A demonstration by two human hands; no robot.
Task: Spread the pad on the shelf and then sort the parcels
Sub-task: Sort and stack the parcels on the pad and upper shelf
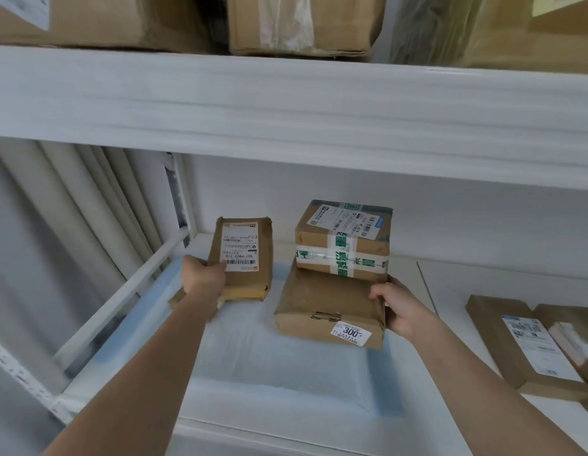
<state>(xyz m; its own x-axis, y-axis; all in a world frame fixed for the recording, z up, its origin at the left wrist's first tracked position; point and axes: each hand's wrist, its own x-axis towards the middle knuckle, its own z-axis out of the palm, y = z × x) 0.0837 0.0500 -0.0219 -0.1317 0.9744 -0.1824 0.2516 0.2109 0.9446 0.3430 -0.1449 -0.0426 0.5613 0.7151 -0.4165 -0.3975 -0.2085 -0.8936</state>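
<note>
White metal shelving fills the frame; the lower shelf (467, 284) carries a pale blue-white pad (273, 366) laid flat across its left and central part, reaching the front edge at lower centre. On the pad, left of centre, a brown parcel with a white barcode label (245, 255) stands tilted, its labelled face toward the camera. The left hand (203, 278) grips this parcel at its lower left corner, thumb on the label edge, fingers curled behind. At centre, a wide flat parcel with a "300" sticker (329, 311) lies on the pad. A smaller box bound with green-printed tape (343, 238) sits stacked on its rear part. The right hand (396, 306) holds the wide parcel at its right end, fingers curled over the top edge and thumb along the side. At the right edge of the frame, two more labelled brown parcels (529, 343) lie on the bare shelf, beside the pad and well apart from the stack. Along the top of the frame, the upper shelf (286, 93) bears large cardboard cartons (302, 24), blurred.
</note>
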